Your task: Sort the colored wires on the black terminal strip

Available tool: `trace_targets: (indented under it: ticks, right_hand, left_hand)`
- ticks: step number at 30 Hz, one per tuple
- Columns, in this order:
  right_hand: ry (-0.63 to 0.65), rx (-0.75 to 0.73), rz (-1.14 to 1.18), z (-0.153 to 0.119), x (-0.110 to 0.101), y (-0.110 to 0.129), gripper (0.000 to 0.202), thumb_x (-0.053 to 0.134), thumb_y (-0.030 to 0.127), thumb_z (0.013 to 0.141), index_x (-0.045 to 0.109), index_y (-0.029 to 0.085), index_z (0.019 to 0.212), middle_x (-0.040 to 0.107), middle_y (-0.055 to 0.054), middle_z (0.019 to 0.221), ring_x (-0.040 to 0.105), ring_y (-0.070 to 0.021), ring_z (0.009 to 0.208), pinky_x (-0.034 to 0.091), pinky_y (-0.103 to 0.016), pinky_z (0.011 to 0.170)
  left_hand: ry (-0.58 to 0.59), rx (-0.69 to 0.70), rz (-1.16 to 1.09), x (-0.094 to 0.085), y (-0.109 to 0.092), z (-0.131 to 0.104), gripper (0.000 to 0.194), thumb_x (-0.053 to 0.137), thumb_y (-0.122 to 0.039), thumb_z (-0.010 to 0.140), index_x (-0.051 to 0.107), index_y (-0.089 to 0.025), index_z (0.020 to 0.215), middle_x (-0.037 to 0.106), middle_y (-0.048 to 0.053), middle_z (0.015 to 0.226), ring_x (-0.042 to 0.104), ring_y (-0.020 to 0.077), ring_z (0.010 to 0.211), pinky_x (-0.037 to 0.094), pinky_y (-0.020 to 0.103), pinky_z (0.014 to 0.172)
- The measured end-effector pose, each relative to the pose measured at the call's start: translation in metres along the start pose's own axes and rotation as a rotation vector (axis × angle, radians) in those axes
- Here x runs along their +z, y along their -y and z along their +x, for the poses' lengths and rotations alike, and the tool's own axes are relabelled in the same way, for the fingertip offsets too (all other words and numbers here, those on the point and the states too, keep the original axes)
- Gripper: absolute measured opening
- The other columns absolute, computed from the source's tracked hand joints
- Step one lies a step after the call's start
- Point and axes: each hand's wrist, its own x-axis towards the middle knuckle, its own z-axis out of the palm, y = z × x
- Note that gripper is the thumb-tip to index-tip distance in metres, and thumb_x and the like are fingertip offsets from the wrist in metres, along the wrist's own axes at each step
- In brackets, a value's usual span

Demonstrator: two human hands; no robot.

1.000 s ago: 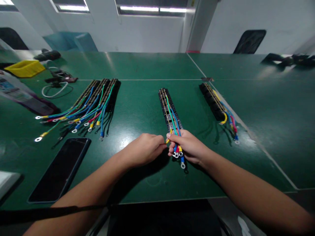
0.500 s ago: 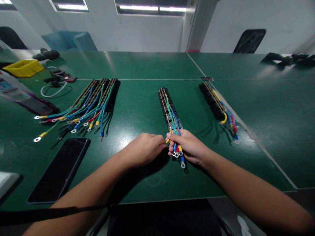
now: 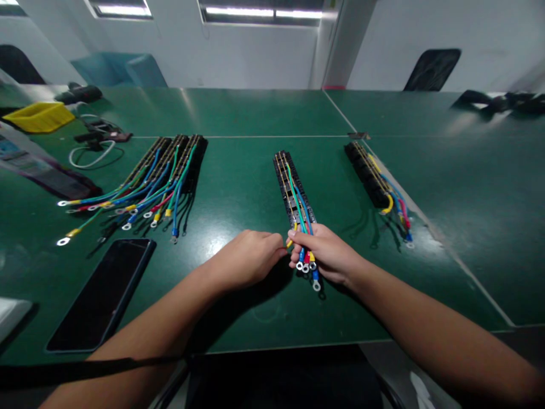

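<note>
A long black terminal block (image 3: 291,190) lies in front of me, with green, blue, red and yellow wires running toward my body. My right hand (image 3: 334,255) is closed around the wire bundle (image 3: 304,218) at the block's near end. Ring terminals (image 3: 307,267) stick out below its fingers. Just to the left, my left hand (image 3: 259,258) pinches the end of a yellow wire (image 3: 291,241); its fingertips hide that end.
Three similar wired blocks (image 3: 176,162) lie side by side at left, and another wired block (image 3: 368,176) at right. A phone (image 3: 102,295) rests near my left forearm. Behind it are a plastic bag (image 3: 42,162), a white cable (image 3: 91,159) and a yellow bin (image 3: 40,116).
Almost nothing differs. Both hands keep their grips, and the ring terminals below my right hand have shifted very slightly.
</note>
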Motion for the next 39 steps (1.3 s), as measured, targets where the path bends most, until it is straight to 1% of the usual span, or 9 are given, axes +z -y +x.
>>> trace_targets:
  ticks: [4,8,15,19,22,25,29,33,39]
  right_hand:
    - [-0.001,-0.003,-0.016,0.0000,0.0002,-0.0004,0.016,0.056,0.019,0.088,0.055,0.014,0.073,0.060,0.000,0.050,0.061,-0.0119,0.043,0.053,-0.023,0.045]
    - [-0.005,-0.004,-0.022,-0.0007,0.0007,0.0004,0.016,0.056,0.020,0.088,0.055,0.015,0.073,0.061,0.000,0.050,0.061,-0.0122,0.042,0.052,-0.022,0.044]
    - [-0.015,0.001,-0.017,-0.0012,0.0000,0.0022,0.013,0.057,0.020,0.087,0.054,0.016,0.076,0.060,0.002,0.049,0.061,-0.0126,0.042,0.050,-0.021,0.040]
    - [-0.008,-0.011,-0.012,-0.0008,-0.0008,0.0013,0.012,0.057,0.020,0.087,0.054,0.016,0.076,0.060,0.002,0.049,0.061,-0.0122,0.042,0.051,-0.021,0.042]
    - [-0.008,-0.023,-0.015,-0.0007,-0.0008,0.0003,0.014,0.057,0.021,0.087,0.054,0.016,0.074,0.059,0.002,0.049,0.060,-0.0115,0.041,0.052,-0.022,0.044]
    - [-0.018,-0.031,-0.028,-0.0006,-0.0003,-0.0003,0.015,0.058,0.021,0.087,0.055,0.016,0.073,0.058,0.002,0.048,0.058,-0.0105,0.040,0.051,-0.021,0.043]
    - [-0.025,-0.043,-0.027,-0.0009,0.0002,-0.0003,0.014,0.060,0.021,0.086,0.055,0.016,0.073,0.056,0.004,0.049,0.054,-0.0090,0.039,0.053,-0.022,0.044]
    - [-0.027,-0.040,-0.018,-0.0019,0.0008,0.0006,0.015,0.060,0.021,0.085,0.054,0.016,0.073,0.056,0.004,0.048,0.054,-0.0091,0.039,0.053,-0.023,0.044]
    - [-0.025,-0.038,-0.024,-0.0018,0.0012,0.0012,0.014,0.057,0.019,0.087,0.054,0.016,0.073,0.056,0.003,0.048,0.055,-0.0096,0.040,0.052,-0.022,0.044]
  left_hand:
    - [-0.024,0.040,-0.079,0.0006,0.0034,-0.0004,0.023,0.043,-0.029,0.095,0.061,-0.018,0.086,0.061,0.000,0.073,0.058,0.0115,0.066,0.038,0.022,0.060]
    - [-0.044,0.036,-0.055,0.0005,0.0052,-0.0012,0.024,0.044,-0.032,0.095,0.064,-0.021,0.090,0.060,0.001,0.078,0.058,0.0115,0.069,0.040,0.022,0.063]
    - [-0.015,-0.001,-0.018,0.0001,0.0026,-0.0001,0.025,0.043,-0.027,0.095,0.060,-0.014,0.083,0.061,0.003,0.077,0.058,0.0128,0.066,0.041,0.023,0.062]
    - [-0.040,0.034,-0.060,0.0001,0.0033,-0.0007,0.024,0.045,-0.028,0.094,0.062,-0.015,0.085,0.062,0.003,0.077,0.059,0.0126,0.068,0.041,0.023,0.062]
    - [-0.063,0.051,-0.094,-0.0013,0.0028,-0.0025,0.021,0.050,-0.030,0.091,0.062,-0.016,0.083,0.060,0.002,0.074,0.056,0.0113,0.064,0.039,0.022,0.059]
    - [-0.045,0.069,-0.090,-0.0034,0.0012,-0.0039,0.017,0.053,-0.030,0.089,0.062,-0.016,0.085,0.059,0.001,0.074,0.054,0.0118,0.063,0.037,0.023,0.058]
    - [-0.029,0.065,-0.121,-0.0048,0.0000,-0.0036,0.019,0.047,-0.024,0.091,0.062,-0.015,0.083,0.058,0.002,0.073,0.054,0.0121,0.064,0.037,0.024,0.059]
    - [-0.041,0.061,-0.205,-0.0049,0.0008,-0.0029,0.025,0.042,-0.024,0.094,0.063,-0.014,0.084,0.060,0.003,0.075,0.056,0.0126,0.068,0.038,0.023,0.062]
    - [-0.068,0.056,-0.235,-0.0048,0.0038,-0.0024,0.019,0.047,-0.022,0.092,0.062,-0.014,0.083,0.059,0.003,0.075,0.053,0.0118,0.067,0.037,0.023,0.061]
